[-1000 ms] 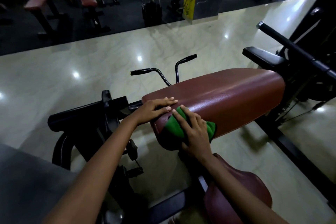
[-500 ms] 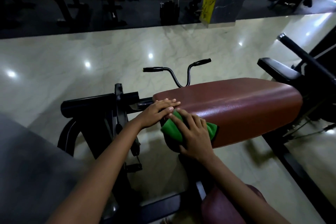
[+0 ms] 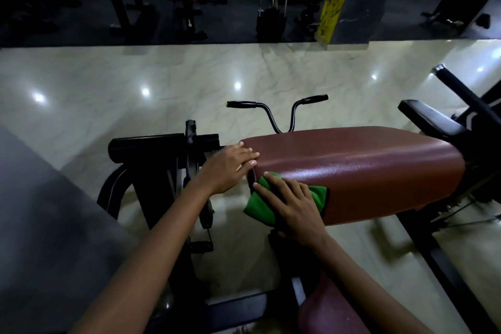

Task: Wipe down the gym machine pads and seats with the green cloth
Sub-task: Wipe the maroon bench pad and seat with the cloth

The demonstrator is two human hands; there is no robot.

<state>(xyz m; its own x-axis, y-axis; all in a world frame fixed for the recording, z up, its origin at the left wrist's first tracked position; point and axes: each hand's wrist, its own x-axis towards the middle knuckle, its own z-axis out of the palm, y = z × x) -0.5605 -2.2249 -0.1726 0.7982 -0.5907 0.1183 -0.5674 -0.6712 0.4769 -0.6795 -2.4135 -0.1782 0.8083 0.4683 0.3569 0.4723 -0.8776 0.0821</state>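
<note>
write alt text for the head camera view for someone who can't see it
A person's right hand presses a green cloth against the near end of a long brown machine pad, while the left hand rests flat on the pad's end beside it. Black handlebars rise behind the pad over a glossy marble floor.

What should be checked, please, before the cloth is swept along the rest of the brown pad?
1. Right hand pressed flat on the green cloth: ok.
2. Cloth in contact with the brown pad at its near end: ok.
3. Left hand steadying the pad's end: ok.
4. Pad surface ahead free of objects: ok.
5. Cloth clean side down: cannot tell.
6. Lower seat wiped: cannot tell.
</note>
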